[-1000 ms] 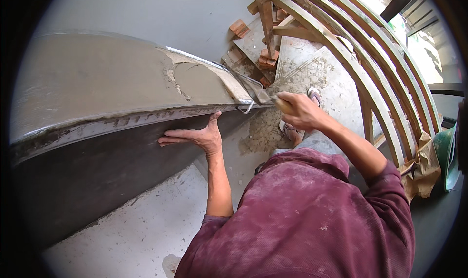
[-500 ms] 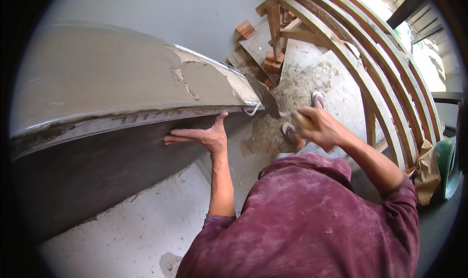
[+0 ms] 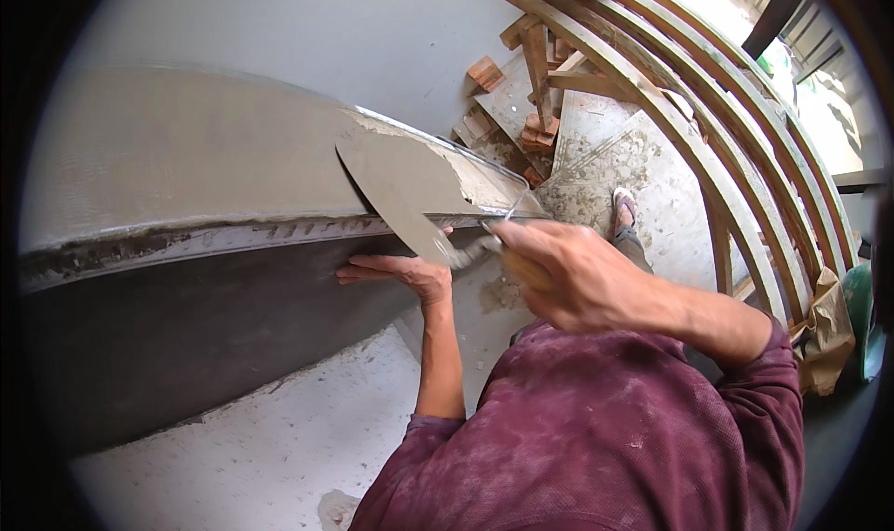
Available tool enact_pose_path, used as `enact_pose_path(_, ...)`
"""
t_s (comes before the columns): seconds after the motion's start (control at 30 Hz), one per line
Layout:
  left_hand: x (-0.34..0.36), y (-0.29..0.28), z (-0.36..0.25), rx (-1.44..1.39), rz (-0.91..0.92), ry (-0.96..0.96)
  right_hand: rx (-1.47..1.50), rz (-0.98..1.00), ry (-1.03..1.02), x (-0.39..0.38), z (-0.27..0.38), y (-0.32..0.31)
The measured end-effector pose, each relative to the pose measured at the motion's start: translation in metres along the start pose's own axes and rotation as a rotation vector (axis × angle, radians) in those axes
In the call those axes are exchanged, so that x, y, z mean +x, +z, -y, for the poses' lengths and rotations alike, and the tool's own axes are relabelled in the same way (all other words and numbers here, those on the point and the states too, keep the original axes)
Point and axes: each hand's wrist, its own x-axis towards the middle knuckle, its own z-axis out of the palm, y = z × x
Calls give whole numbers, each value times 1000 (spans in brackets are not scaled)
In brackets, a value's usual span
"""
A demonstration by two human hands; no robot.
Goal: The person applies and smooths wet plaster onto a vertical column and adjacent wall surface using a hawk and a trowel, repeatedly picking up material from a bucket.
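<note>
My right hand (image 3: 582,275) is closed around the handle of a trowel (image 3: 400,196). The pointed grey blade lies on or just above the wet mortar (image 3: 205,154) that coats the top of a ledge. My left hand (image 3: 400,272) is open beneath the ledge's front edge, fingers stretched against the dark vertical face (image 3: 214,345); the trowel's neck and blade partly cover its thumb side. A pale, mortar-smeared strip (image 3: 279,235) runs along the front edge. Toward the ledge's right end, rough pale mortar (image 3: 480,179) borders the smooth part.
Long wooden beams (image 3: 684,144) on a trestle stand at the right. Red bricks (image 3: 538,132) and boards lie beyond the ledge's end. Mortar crumbs (image 3: 633,163) litter the floor near my foot (image 3: 624,212). A brown paper bag (image 3: 824,340) and a green container (image 3: 866,317) are at far right.
My right hand has swung the trowel left from beyond the ledge's end onto the mortar. My left hand stays under the edge, a little further right and lower in view.
</note>
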Motion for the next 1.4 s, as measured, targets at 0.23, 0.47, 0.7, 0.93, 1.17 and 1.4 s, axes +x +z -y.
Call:
enact_pose_path(0.23,0,-16,0,27,38,-6,159,61,413,-36,-61,-25)
enact_pose_path(0.47,28,-16,-5,120,16,200,-9,-87,327,42,-181,43)
enact_pose_path(0.7,21,-15,6,163,19,163,81,185,265,-28,-87,-7)
enact_pose_path(0.93,25,-12,2,158,36,200,79,69,650,6,-127,7)
enact_pose_path(1.17,20,-16,6,52,78,120,91,181,231,15,-53,-20)
enact_pose_path(1.4,6,-23,-18,-77,98,-73,-273,-69,397,57,-42,-236)
